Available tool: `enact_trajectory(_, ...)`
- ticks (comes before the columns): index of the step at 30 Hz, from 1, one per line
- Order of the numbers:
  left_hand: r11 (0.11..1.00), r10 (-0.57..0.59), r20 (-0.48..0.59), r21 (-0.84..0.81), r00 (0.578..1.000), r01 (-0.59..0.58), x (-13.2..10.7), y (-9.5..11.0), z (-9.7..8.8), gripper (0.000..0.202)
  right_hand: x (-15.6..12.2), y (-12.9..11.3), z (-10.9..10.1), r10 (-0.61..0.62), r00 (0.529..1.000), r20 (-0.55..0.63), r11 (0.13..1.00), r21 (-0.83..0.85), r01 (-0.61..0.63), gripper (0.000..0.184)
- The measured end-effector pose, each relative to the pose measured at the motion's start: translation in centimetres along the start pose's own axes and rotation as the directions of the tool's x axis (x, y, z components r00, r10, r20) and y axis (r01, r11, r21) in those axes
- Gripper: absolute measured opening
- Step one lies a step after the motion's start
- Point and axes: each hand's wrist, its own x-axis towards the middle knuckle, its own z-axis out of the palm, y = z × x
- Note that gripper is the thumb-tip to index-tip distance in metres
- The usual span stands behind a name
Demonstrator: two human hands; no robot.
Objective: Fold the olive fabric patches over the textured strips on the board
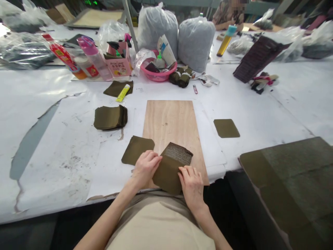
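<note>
A thick stack of olive-green fabric pieces (170, 166) stands tilted on its edge at the near end of a wooden board (171, 121). My left hand (145, 166) grips the stack's left side with curled fingers. My right hand (191, 182) holds its right lower side, fingers bent over the edge. A single olive piece (136, 149) lies flat just left of the stack, partly under my left hand.
Another olive stack (110, 117) and a yellow glue tube (123, 93) lie to the left, a lone olive piece (226, 127) to the right. A pink basin (158, 74), bottles and grey bags crowd the back. A large olive sheet (291, 180) covers the near right. A person sits far behind.
</note>
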Motion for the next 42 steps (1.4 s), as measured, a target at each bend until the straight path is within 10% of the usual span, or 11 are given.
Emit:
enact_trajectory(15, 0.998, 0.064, 0.101, -0.017, 0.993, -0.063, -0.4, 2.5, 2.9, 0.016, 2.8, -0.9, 0.0, 0.119, 0.991, 0.056, 0.993, 0.019, -0.12, 0.007)
enact_trajectory(42, 0.969, 0.245, 0.406, -0.077, 0.881, -0.234, 5.8, 0.9, 0.4, 0.017, 2.2, 0.6, 1.3, 0.023, 0.997, -0.078, 0.979, 0.204, -0.007, 0.008)
